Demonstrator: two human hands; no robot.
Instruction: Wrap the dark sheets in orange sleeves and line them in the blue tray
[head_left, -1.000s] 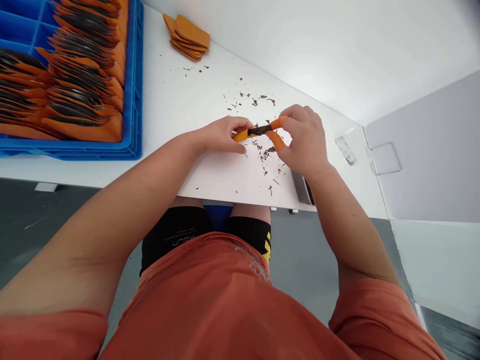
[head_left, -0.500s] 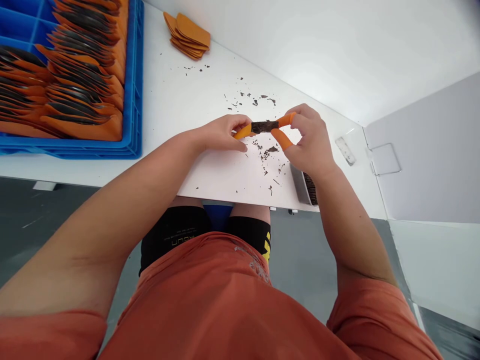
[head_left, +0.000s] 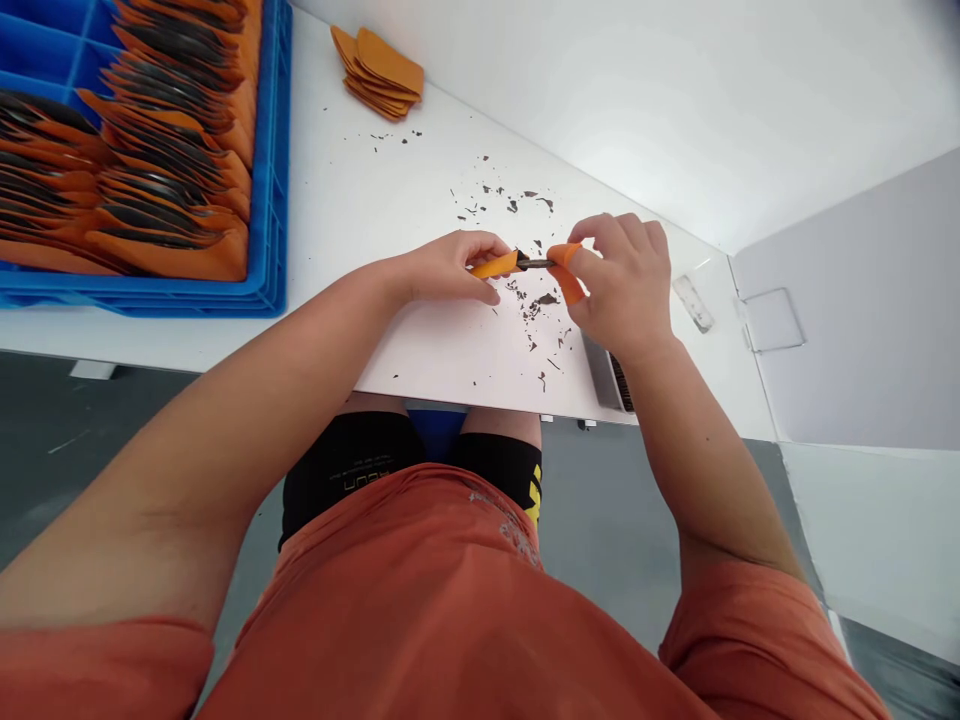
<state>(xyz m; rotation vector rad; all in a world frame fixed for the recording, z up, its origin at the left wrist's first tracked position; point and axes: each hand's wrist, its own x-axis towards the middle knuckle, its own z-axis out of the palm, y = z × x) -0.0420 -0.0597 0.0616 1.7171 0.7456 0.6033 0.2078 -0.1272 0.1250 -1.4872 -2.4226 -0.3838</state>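
My left hand (head_left: 457,265) is closed on a small yellow-orange pouch (head_left: 495,267), its dark open mouth facing right. My right hand (head_left: 622,285) wears orange finger covers (head_left: 566,272) on thumb and forefinger. Those two fingertips pinch a thin, dark brown flaky piece (head_left: 536,263), seen nearly edge-on. The piece's left end meets the pouch's mouth; how far it reaches inside I cannot tell. Below and around the hands, dark flakes (head_left: 546,300) lie scattered on the white table (head_left: 450,345).
A blue crate (head_left: 274,200) at the upper left holds many orange pouches (head_left: 187,255) with dark pieces in them. A stack of flat orange pouches (head_left: 386,65) lies at the back. Partly behind my right wrist stands a grey box (head_left: 600,370) of dark pieces.
The dark piece has turned from showing its broad face to nearly edge-on. Its left end now meets the pouch's mouth, and the pouch has shifted slightly right.
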